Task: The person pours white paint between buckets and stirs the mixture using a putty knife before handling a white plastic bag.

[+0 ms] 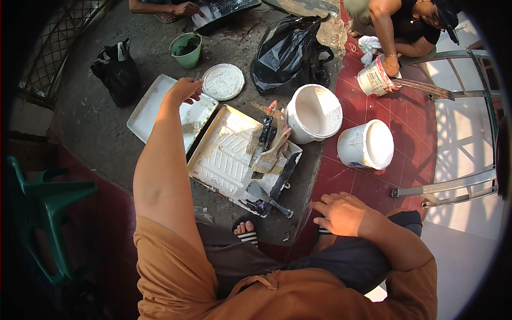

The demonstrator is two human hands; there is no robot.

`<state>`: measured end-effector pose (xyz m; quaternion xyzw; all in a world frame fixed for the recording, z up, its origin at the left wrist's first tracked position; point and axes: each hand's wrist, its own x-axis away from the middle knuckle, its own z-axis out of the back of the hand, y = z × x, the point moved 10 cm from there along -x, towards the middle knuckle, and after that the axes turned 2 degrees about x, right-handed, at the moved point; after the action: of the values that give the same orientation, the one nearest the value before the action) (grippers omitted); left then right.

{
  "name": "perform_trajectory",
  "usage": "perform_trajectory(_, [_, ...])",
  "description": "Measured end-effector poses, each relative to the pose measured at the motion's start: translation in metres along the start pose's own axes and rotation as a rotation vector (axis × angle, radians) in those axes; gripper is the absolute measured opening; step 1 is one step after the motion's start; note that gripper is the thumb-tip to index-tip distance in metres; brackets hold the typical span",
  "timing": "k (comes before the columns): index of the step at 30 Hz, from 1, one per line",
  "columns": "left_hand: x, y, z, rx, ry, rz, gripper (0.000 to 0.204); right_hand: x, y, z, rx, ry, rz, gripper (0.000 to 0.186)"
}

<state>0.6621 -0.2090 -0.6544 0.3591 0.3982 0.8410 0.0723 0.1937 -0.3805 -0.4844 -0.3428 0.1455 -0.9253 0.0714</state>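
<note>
Left hand is hovering empty by the lid at eleven o'clock; right hand is hanging empty at four; brushes are lying on the ribbed tray, presumably to catch drips

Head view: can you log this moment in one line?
left hand: beside round white lid | right hand: loose, nothing seen in it | brushes: on ribbed paint tray

Posture of the Upper Limbs

The left arm extends forward, nearly straight, ending in the left hand, which angles rightward with its fingers loosely curled. The right arm is bent, with the right hand directed leftward, back uppermost, its fingers slightly flexed.
</note>
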Motion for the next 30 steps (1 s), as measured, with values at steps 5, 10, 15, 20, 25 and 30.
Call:
perform_trajectory(5, [0.001,0.003,-0.001,-0.008,0.003,-0.007,0.04,0.0,0.001,0.0,0.0,-0.004,-0.007,0.039])
perform_trajectory(10, [0.001,0.003,0.0,-0.011,0.001,-0.007,0.039,-0.001,0.0,-0.001,-0.005,-0.002,-0.003,0.038])
perform_trajectory(15, [0.001,0.006,-0.005,-0.011,-0.002,-0.008,0.039,0.0,0.003,-0.002,-0.008,-0.033,-0.023,0.037])
perform_trajectory(20, [0.0,0.004,-0.002,-0.012,0.001,-0.003,0.039,-0.001,0.003,-0.005,0.001,-0.042,-0.017,0.04])
perform_trajectory(25, [-0.002,0.004,-0.005,-0.021,-0.008,-0.005,0.039,-0.001,0.004,-0.004,-0.021,-0.05,-0.024,0.038])
perform_trajectory(30, [-0.002,0.007,-0.008,-0.026,-0.011,-0.005,0.041,0.0,0.006,-0.004,-0.023,-0.034,-0.021,0.038])
